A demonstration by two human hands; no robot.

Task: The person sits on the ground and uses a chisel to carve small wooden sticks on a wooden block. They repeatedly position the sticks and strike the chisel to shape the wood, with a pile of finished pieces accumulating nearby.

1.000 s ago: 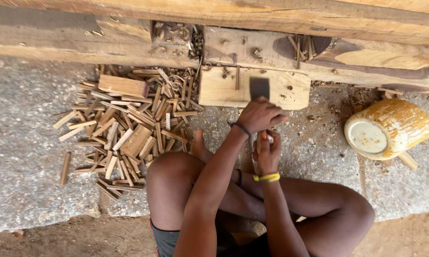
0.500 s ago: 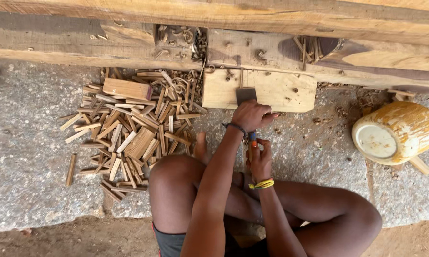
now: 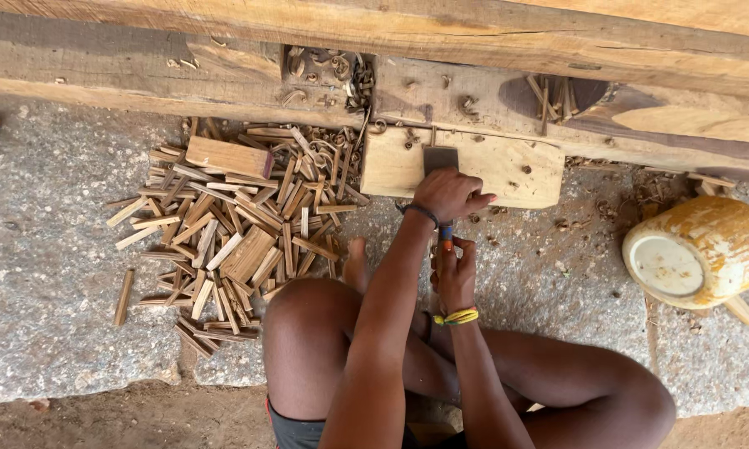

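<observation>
- The person sits cross-legged on the stone floor (image 3: 50, 274), facing a wooden block (image 3: 507, 170) that lies against a long timber beam (image 3: 224, 75).
- The left hand (image 3: 451, 193) lies over the lower end of a dark flat blade (image 3: 439, 158) on the block, fingers curled down on it, a dark band at the wrist.
- The right hand (image 3: 455, 273) sits just below, closed around a thin stick (image 3: 446, 237) with a blue and orange band; a yellow bracelet (image 3: 457, 317) circles that wrist.
- Judging from this hold, the work goes best if the left hand keeps the blade flat and steady while the right hand guides the stick straight under it, with fingertips clear of the edge.
- A slip of the blade toward the bare foot (image 3: 356, 262) looks like the main risk.
- A heap of cut wooden strips (image 3: 233, 233) lies to the left with shavings (image 3: 333, 154) near the beam; a yellow drum-shaped container (image 3: 703, 249) lies on its side well apart to the right.
</observation>
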